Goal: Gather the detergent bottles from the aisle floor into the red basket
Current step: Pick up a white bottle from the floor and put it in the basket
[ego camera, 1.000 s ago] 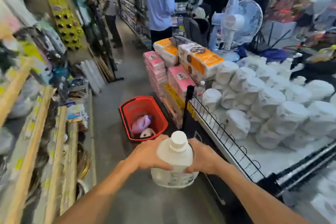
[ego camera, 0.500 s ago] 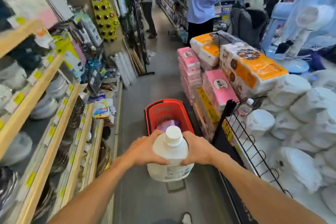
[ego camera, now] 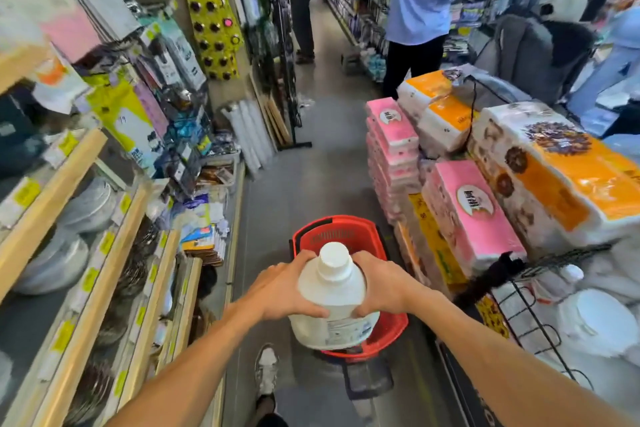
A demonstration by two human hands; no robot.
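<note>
While both hands clasp it from either side, the left hand (ego camera: 280, 291) and right hand (ego camera: 384, 284) hold a white detergent bottle (ego camera: 332, 302) upright at lower centre of the frame, directly above the red basket (ego camera: 388, 333) standing on the aisle floor (ego camera: 311, 184), beside stacked tissue packs (ego camera: 474, 211).

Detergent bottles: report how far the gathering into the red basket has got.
Done: unclear, since the white detergent bottle blocks the view into the red basket. In hand: the left hand and right hand grip that bottle over the basket. Left: lower it in and let go; no other bottle shows on the aisle floor.
</note>
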